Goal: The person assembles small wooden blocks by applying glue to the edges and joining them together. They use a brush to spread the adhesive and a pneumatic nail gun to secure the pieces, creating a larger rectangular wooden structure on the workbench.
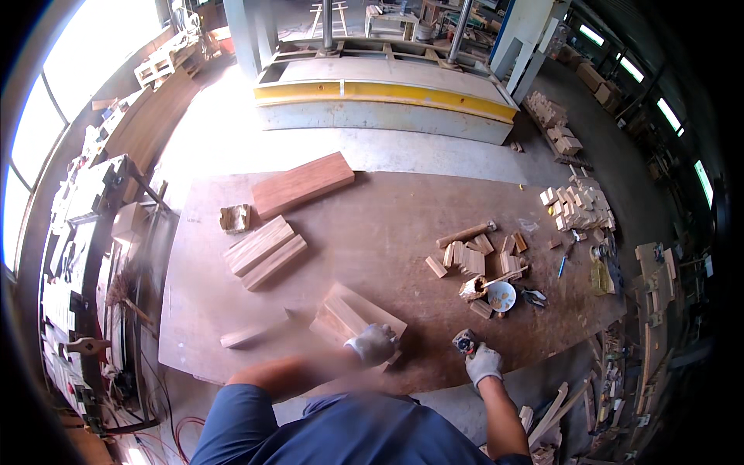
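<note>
My left hand (373,345), in a pale work glove, grips the near right end of a light wooden block (345,310) on the worktable. The block lies at a slant, and its surface is partly blurred. To the right, at the table's near edge, my gloved right hand (484,364) is closed round a short tool with a dark and metallic head (465,341); its exact kind is unclear. Left of my left forearm lies a small wood piece (242,336). Farther off are two pale wooden blocks (266,252) side by side and a thick reddish board (302,184).
Right of centre sit several small wood blocks (466,257), a white bowl (501,296) with a stick across it, and pliers (534,297). A blue pen (561,266) and a pile of wood offcuts (577,208) lie farther right. Beyond the worktable (372,225) stands a large yellow-edged press (387,91).
</note>
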The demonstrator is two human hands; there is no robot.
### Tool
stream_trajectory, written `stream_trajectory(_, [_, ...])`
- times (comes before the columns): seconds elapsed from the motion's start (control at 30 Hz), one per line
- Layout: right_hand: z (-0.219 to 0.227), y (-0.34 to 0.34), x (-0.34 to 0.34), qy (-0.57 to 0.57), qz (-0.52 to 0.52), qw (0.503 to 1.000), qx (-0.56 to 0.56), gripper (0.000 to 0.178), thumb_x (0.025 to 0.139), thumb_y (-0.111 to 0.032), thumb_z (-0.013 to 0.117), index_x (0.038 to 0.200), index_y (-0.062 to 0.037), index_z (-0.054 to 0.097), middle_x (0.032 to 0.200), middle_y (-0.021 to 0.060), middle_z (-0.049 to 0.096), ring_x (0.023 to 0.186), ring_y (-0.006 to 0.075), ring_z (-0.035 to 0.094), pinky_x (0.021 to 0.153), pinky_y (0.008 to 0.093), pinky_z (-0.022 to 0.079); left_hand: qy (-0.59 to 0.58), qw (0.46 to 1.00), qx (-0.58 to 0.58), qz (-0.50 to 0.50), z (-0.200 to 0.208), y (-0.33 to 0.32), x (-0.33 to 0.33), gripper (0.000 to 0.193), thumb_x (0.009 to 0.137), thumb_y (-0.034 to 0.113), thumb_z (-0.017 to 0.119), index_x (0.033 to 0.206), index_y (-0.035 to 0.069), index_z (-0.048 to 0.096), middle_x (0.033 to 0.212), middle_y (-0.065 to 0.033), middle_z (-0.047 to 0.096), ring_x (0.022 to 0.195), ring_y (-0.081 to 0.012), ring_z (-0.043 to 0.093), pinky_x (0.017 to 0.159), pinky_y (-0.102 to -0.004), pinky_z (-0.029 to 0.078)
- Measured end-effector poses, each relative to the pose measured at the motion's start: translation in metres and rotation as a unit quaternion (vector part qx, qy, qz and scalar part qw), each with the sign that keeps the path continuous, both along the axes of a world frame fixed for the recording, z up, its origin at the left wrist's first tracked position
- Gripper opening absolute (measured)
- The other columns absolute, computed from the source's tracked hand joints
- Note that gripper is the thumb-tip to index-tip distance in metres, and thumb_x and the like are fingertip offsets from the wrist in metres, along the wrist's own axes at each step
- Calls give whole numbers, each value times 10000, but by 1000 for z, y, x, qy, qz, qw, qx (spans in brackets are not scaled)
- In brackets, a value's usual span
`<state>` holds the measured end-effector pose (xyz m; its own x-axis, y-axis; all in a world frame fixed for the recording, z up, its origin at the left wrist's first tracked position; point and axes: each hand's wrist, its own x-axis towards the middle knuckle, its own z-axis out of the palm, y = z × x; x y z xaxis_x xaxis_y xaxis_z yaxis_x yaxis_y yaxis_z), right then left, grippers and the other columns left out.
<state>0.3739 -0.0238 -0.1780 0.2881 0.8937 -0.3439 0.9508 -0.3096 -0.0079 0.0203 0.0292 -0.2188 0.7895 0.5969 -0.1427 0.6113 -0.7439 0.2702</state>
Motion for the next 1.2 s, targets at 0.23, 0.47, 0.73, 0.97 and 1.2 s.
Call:
stream_trajectory(0.23, [-63, -25, 14, -27, 39, 999, 22, 465, 885, -328, 729, 1257, -59, 653, 1064, 255, 768, 991, 453, 752, 898, 548, 596, 21, 1000, -22, -4, 19, 5, -5, 301, 1018, 230, 605, 1242, 58, 709, 1133, -156, 718, 1129, -367, 685, 902, -468, 587])
stream_trajectory(0.47, [-60, -32, -8, 29, 2, 997, -69, 980, 791, -409, 873, 1573, -26, 423, 1263, 257, 706, 1148, 418, 711, 978, 534, 572, 2, 1000, -24, 7, 18, 1, -15, 325, 1016, 237, 607, 1284, 73, 689, 1156, -131, 703, 1113, -339, 668, 878, -449, 592])
stream_trajectory(0.73, [-67, -44, -20, 6, 19, 999, -43, 1034, 826, -395, 847, 1645, -33, 332, 1301, 247, 676, 1157, 409, 687, 996, 520, 551, 52, 960, 258, -93, -81, 5, -46, 414, 950, 147, 594, 1353, 66, 644, 1116, -136, 686, 1056, -349, 656, 900, -476, 556])
stream_trajectory(0.97, [-84, -51, -14, 18, 10, 999, 37, 1054, 810, -356, 832, 1663, -41, 298, 1304, 285, 667, 1121, 446, 687, 993, 533, 544, -81, 985, 109, 109, -62, 30, -92, 347, 948, 150, 565, 1262, 68, 690, 1110, -166, 696, 1034, -374, 660, 973, -537, 517])
stream_trajectory(1.2, [-89, -66, -5, 38, 7, 998, 51, 1049, 795, -289, 825, 1674, -68, 298, 1246, 316, 703, 1114, 481, 692, 1003, 538, 544, -111, 955, 26, 272, 39, -28, -94, 302, 846, 94, 654, 1145, 91, 697, 1107, -167, 689, 1073, -386, 650, 942, -520, 505])
